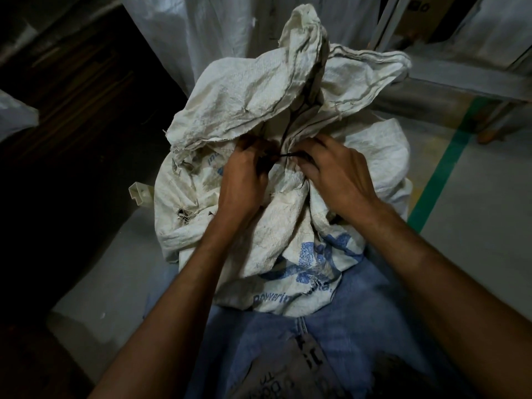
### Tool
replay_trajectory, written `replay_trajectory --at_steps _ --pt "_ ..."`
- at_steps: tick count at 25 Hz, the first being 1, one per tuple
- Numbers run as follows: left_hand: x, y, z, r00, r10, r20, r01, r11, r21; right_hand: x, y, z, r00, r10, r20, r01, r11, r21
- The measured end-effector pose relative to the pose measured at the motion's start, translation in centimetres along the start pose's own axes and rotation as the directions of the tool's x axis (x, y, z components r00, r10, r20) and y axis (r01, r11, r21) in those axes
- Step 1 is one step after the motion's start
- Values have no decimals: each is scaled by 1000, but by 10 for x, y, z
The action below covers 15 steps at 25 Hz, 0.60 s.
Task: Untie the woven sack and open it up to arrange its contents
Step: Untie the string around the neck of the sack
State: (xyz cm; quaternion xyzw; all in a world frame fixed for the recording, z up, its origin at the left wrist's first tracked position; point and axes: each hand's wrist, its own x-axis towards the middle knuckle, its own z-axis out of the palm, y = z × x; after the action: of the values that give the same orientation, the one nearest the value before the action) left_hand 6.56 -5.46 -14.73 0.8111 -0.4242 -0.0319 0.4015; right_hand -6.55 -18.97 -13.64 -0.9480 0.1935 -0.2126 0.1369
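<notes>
The white woven sack (290,226) stands on the grey floor (475,226), pressed against the person's legs, and its loose mouth (259,90) rises above the tied neck. A thin dark cord (288,154) is seen stretched across this neck between the two hands. The left hand (244,177) is curled on one end of the cord, and the right hand (336,174) appears to pinch the other end among the folds; the fingertips themselves are mostly hidden.

The step in hand is judged to be the loosening of the knot. It is done well if the cord is worked slack at the knot, not pulled outward from both sides, because this would probably tighten it. The neck should be kept upright and steadied by the legs, so that nothing is spilled when the cord is released. A torn hole (184,215) is visible on the left side of the sack, therefore hard tugging on the fabric is better avoided.
</notes>
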Motion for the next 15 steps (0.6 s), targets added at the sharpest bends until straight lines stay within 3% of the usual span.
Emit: replay_trajectory --at_steps 8,15 --pt "4 -3 -2 1000 -5 6 5 1000 7 1 4 4 997 -76 -32 75 997 -23" --pt "9 -1 -4 1000 -14 27 15 1000 -14 3 5 2 1000 17 -19 -16 997 74"
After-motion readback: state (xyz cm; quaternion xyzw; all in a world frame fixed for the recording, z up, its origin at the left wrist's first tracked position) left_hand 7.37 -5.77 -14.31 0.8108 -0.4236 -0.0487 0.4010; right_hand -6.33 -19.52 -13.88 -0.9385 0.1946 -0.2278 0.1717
